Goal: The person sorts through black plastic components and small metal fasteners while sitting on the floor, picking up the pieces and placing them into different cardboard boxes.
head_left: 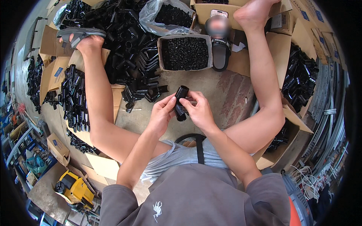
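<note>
A short, glossy black pipe fitting [182, 91] with a side branch is held between both hands, tilted slightly off upright above the floor between my legs. Thumb and fingers of my left hand [162, 114] pinch it from the left. On the other side, my right hand [199, 112] grips it, with the thumb lying across its front. Some of its lower part is hidden by the fingers. Beyond the hands stands a shallow carton [160, 55] filled with small black pieces. Loose angled black fittings [151, 92] lie on the floor to the left of it.
A large heap of black fittings [126, 43] spreads at far left. Behind the carton sits a clear plastic bag [148, 22] of small black parts. A black slipper [220, 56] lies beside the carton. Cardboard boxes flank both legs; metal rods [320, 120] and a yellow machine [80, 189] stand farther out.
</note>
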{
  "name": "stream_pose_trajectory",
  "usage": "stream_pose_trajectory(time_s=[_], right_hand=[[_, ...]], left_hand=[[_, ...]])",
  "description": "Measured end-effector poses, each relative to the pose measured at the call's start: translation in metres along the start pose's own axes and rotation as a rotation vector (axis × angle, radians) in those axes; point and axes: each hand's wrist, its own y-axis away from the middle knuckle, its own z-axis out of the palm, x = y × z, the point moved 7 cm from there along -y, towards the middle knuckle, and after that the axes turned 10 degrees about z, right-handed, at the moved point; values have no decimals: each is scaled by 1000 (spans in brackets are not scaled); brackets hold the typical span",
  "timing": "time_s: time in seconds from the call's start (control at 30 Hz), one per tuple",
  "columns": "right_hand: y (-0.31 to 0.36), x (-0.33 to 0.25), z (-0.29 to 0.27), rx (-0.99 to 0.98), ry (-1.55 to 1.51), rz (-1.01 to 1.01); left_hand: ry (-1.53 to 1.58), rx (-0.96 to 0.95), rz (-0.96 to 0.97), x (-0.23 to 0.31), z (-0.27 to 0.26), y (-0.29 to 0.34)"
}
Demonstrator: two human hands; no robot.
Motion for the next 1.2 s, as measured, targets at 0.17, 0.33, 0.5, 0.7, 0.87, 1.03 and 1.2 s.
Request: stream_pose_trajectory(time_s=[0.17, 0.33, 0.5, 0.7, 0.87, 1.03, 1.2], right_hand=[[-67, -16, -23, 88, 75, -19], [-149, -36, -26, 303, 1021, -267], [-181, -38, 1, 120, 1286, -176], [-181, -31, -5, 169, 1258, -247], [-186, -23, -7, 59, 1222, -291], [-185, -21, -15, 64, 1155, -318], [-168, -33, -21, 118, 1007, -361]], left_hand=[[159, 41, -20, -10, -21, -15], [185, 49, -33, -15, -23, -26], [167, 66, 2, -12, -22, -21], [190, 67, 4, -15, -24, -24], [179, 119, 38, -13, -25, -22], [146, 170, 102, -10, -25, -12], [182, 263, 172, 1, -21, 2]])
